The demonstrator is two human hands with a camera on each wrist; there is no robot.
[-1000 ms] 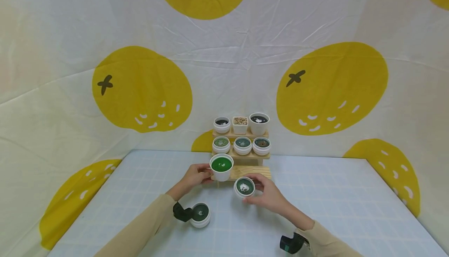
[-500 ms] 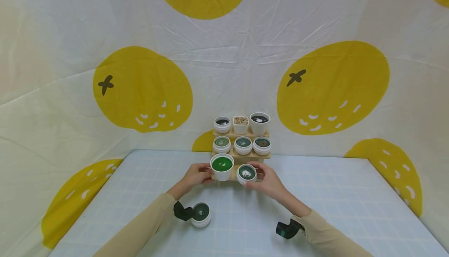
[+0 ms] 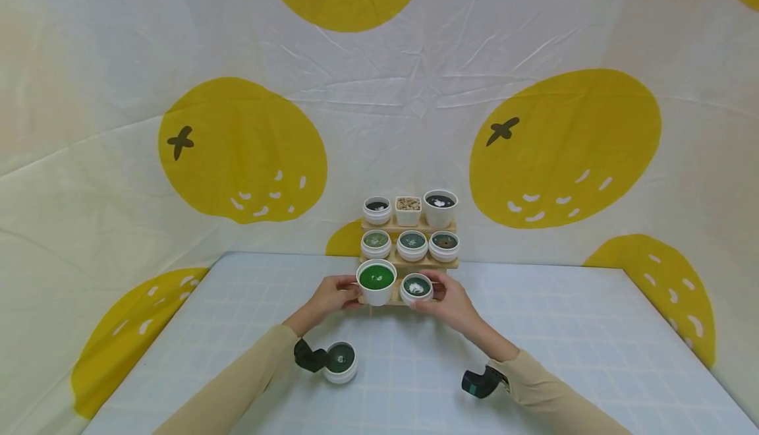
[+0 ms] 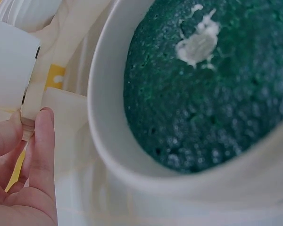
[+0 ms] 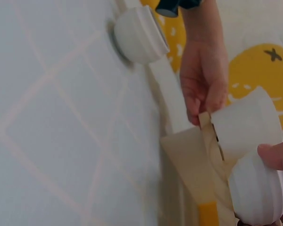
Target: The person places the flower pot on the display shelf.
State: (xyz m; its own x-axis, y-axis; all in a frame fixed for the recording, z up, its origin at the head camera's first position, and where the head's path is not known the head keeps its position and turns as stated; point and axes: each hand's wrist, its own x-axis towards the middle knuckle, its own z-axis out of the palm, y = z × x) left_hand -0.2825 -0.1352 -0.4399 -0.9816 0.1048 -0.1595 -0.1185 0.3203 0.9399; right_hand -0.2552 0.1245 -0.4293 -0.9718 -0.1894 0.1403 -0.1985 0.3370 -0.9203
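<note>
My left hand (image 3: pixel 327 298) pinches the left edge of the bottom step of a tiered wooden stand (image 4: pixel 34 113) between thumb and fingers. Beside it on that step stands a tall white pot (image 3: pixel 376 279) with a bright green top. To its right my right hand (image 3: pixel 455 304) grips a short ribbed white pot (image 3: pixel 417 290) with a dark green and white top. In the right wrist view, this ribbed pot (image 5: pixel 258 188) sits at the step's board, thumb on its side. Fingers behind it are mostly hidden.
Several small white pots fill the two upper steps, one square pot (image 3: pixel 408 211) among them. Another white pot (image 3: pixel 340 364) with a dark green top stands on the blue checked tabletop (image 3: pixel 409 382) by my left wrist. A fruit-patterned cloth (image 3: pixel 397 125) hangs behind.
My right hand has moved the ribbed pot away from me and up to the stand's bottom step, right of the green-topped pot. My left hand stays at the step's edge.
</note>
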